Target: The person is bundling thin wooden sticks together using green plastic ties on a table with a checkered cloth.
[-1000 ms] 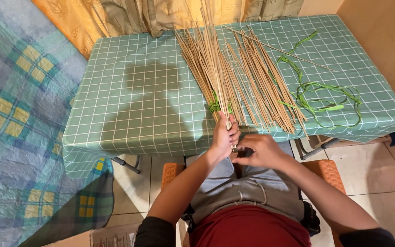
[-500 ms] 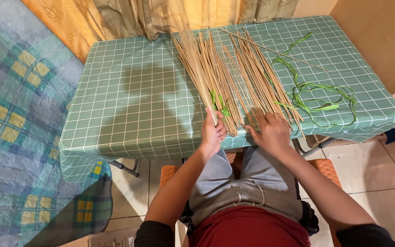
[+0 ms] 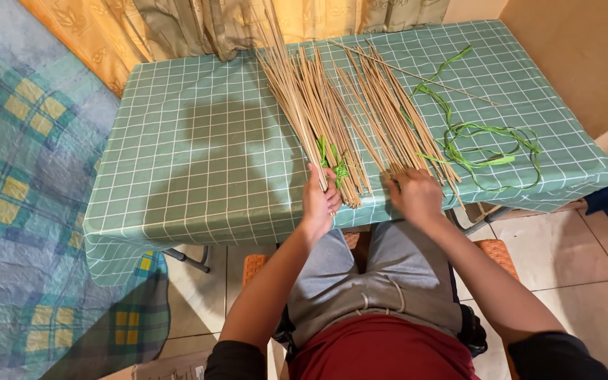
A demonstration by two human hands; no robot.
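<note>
Fingers point(image 3: 328, 200) of my left hand point(image 3: 320, 204) are curling around the near end of the tied bundle point(image 3: 318, 123), gripping it just below the green tie point(image 3: 332, 163). A second ago both hands were working together off the counter's near edge, over my lap; now they are parting, and the left one is coming up onto the sticks. My right hand point(image 3: 415, 197) is lying palm down on the near ends of the loose sticks point(image 3: 388, 116), fingers spread flat and holding nothing. That shift suggests I am done with whatever I was fiddling with below the edge and am turning to sorting the sticks themselves.

The bundle is lying lengthwise on the counter point(image 3: 198, 162), fanning away toward the curtain point(image 3: 198, 24), with the loose sticks just beside it on the right. Green strips point(image 3: 487, 144) are curling in a tangle further right, apart from both hands.
</note>
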